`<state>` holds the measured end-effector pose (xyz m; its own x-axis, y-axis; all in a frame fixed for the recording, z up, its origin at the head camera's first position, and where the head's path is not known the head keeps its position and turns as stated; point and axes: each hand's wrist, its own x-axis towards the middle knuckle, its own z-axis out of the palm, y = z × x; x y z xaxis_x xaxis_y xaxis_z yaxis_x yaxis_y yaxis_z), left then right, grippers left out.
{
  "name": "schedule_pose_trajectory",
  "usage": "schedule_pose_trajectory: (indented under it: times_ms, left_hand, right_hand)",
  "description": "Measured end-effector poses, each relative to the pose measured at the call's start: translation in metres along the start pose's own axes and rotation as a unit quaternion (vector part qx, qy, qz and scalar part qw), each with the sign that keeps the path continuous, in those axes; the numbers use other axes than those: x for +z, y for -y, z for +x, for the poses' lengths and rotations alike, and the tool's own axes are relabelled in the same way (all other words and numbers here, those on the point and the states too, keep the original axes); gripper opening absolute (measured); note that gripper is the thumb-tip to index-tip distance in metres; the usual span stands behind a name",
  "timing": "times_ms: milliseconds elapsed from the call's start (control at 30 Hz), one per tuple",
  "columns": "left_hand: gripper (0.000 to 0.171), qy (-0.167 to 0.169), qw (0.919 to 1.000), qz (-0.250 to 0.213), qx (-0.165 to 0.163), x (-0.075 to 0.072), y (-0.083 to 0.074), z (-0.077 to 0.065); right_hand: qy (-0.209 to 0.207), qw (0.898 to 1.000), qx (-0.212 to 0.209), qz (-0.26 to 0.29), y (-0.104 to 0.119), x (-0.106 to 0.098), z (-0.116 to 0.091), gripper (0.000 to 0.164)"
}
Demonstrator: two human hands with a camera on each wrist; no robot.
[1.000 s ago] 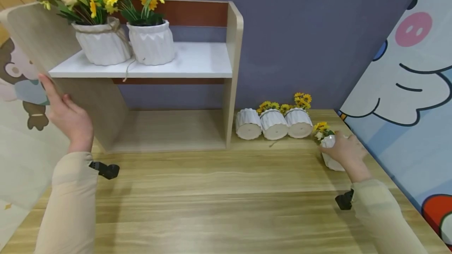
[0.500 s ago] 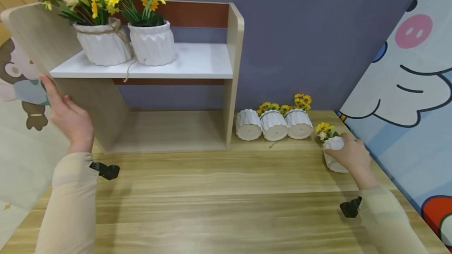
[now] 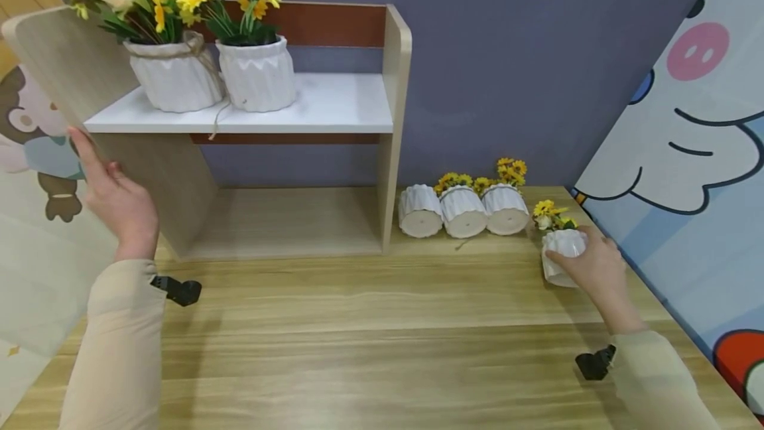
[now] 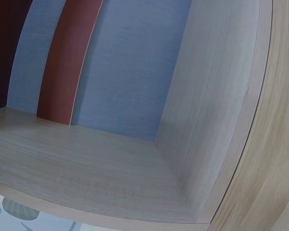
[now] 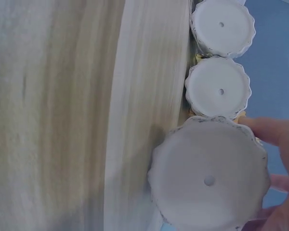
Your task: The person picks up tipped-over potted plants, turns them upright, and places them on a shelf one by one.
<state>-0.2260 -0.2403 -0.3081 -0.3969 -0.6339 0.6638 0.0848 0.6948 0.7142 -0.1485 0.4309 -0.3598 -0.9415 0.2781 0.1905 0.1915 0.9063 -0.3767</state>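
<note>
At the right of the table, my right hand [image 3: 599, 267] grips a white fluted flowerpot [image 3: 562, 256] with yellow and white flowers, thumb on the near side. The right wrist view looks at the pot's round base [image 5: 207, 171], with a small hole near its middle and fingers curled along its side. My left hand [image 3: 122, 204] rests against the left side panel of a wooden desktop shelf [image 3: 395, 125], index finger stretched along the panel's edge. In the left wrist view, the shelf's lower compartment [image 4: 178, 96] fills most of the picture; only a sliver of the hand shows.
Three white pots [image 3: 464, 212] lie on their sides beside the shelf, bases facing me. On the white upper board [image 3: 340, 101] stand a large pot [image 3: 173, 78] of mixed flowers and a smaller pot [image 3: 256, 78] of yellow ones. Cartoon-printed panels [image 3: 686, 118] flank the table.
The pot in my right hand has tipped more upright, its flowers swinging slightly right. That hand has shifted a little rightward and toward me. My left hand stays against the shelf.
</note>
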Motion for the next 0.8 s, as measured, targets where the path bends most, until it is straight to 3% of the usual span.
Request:
schedule_pose_trajectory:
  times_ms: [433, 800]
  left_hand:
    - [0.047, 0.004, 1.0000, -0.007, 0.000, -0.0009, 0.0038, 0.0000]
    - [0.048, -0.003, 0.9999, -0.013, -0.003, 0.0002, 0.0024, -0.0004]
  right_hand:
    - [-0.030, 0.999, 0.022, 0.040, -0.0017, 0.0012, -0.0039, 0.087]
    - [-0.076, 0.996, 0.008, 0.050, -0.0011, 0.0085, -0.0035, 0.076]
